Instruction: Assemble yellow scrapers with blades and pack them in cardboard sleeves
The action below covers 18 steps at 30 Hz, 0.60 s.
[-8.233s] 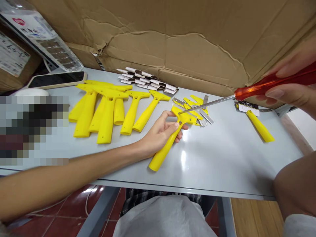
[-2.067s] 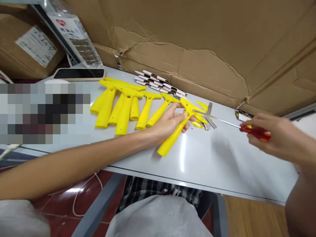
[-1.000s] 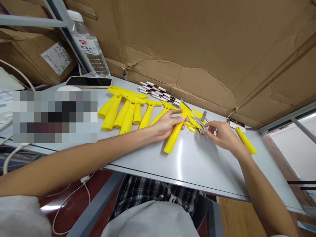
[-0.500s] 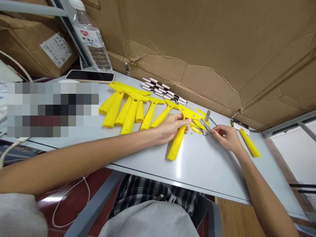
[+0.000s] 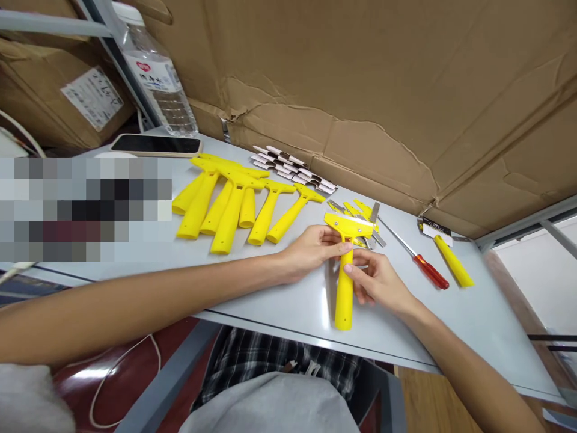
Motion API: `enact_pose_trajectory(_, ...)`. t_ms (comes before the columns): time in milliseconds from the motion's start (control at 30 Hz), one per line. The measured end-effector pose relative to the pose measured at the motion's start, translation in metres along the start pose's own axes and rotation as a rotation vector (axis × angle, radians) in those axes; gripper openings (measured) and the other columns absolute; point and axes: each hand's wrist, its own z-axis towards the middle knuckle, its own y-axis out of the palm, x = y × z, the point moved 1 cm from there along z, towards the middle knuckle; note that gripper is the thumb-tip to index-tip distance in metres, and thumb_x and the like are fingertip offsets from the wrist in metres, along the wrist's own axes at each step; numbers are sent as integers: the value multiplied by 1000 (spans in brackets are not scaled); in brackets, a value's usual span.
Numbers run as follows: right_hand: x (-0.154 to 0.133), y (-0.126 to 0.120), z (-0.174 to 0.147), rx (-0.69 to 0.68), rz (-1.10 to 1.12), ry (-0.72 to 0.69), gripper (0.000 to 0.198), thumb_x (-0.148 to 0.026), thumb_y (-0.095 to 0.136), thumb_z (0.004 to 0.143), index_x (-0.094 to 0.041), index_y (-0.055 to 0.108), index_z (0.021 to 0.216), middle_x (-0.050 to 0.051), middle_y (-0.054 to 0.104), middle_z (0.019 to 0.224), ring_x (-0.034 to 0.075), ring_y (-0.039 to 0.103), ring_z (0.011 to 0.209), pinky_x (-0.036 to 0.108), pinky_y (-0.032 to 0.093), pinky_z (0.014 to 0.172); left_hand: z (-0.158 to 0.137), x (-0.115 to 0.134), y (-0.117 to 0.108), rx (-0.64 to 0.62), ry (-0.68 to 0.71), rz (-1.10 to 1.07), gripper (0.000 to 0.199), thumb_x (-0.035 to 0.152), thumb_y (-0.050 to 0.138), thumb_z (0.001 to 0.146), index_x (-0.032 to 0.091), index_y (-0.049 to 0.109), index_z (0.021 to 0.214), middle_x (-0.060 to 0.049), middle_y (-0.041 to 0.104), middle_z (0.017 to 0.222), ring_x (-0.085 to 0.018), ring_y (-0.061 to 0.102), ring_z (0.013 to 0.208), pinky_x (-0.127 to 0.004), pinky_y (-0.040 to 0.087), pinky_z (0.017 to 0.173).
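A yellow scraper (image 5: 344, 297) is held between both hands, its head away from me and its handle pointing at the table's front edge. Along the head's far edge runs a thin metal strip, with screws on the face. My left hand (image 5: 311, 252) grips the neck, thumb on top. Lower down, my right hand (image 5: 378, 279) closes on the handle from the right side. Just behind the head lies a pile of metal strips and yellow pieces (image 5: 374, 213), partly covered by it. Several more yellow scrapers (image 5: 259, 222) lie to the left, some overlapping.
A red-handled screwdriver (image 5: 430, 272) lies right of my hands, near another yellow scraper (image 5: 454, 261) with a black-and-white piece at its head. Small white-and-dark sleeves (image 5: 293, 162) sit against the cardboard (image 5: 383, 156). A phone (image 5: 155, 144) and water bottle (image 5: 160, 78) are back left.
My right hand has left the metal strip by the pile and moved left onto the scraper's handle. The scraper has turned straighter towards me. The screwdriver's red handle is now uncovered.
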Motion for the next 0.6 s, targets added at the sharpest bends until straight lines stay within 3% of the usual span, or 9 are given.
enact_pose_trajectory(133,6,-2,2,2,126,23,66,-60,87,78,-15,68,122,2,65,94,5,55,47,18,37,36,0,2,0,-19,-10,111,13,25,83,87,14,79,93,-10,78,95,-19,71,88,-36,53,89)
enact_pose_trajectory(267,4,-11,4,94,165,41,65,-57,92,72,-14,66,114,0,62,89,6,54,45,19,36,34,1,8,-4,101,-44,233,17,20,80,84,15,79,101,-11,78,107,-15,66,68,-32,52,67)
enact_pose_trajectory(333,4,-18,6,154,161,55,67,-56,94,68,-14,65,111,0,63,88,6,53,44,20,36,33,3,15,-9,127,-1,404,18,20,79,83,17,80,101,-11,78,104,-15,61,61,-32,49,61)
enact_pose_trajectory(433,7,-30,9,213,137,59,68,-58,95,67,-14,63,108,-1,61,81,6,52,43,20,35,33,6,35,-20,70,238,860,6,17,80,79,21,81,84,-8,77,84,-22,64,72,-36,50,76)
enact_pose_trajectory(500,10,-36,12,229,126,55,68,-61,93,69,-14,63,107,-2,60,77,6,52,44,20,36,33,9,51,-28,158,363,1100,8,17,75,83,22,81,81,-9,76,85,-26,66,82,-39,49,88)
enact_pose_trajectory(600,14,-42,14,229,122,49,68,-63,91,72,-14,63,110,-3,59,74,7,52,45,20,37,33,13,68,-38,195,322,1289,15,20,68,87,20,83,89,-9,76,87,-29,68,87,-41,46,94)
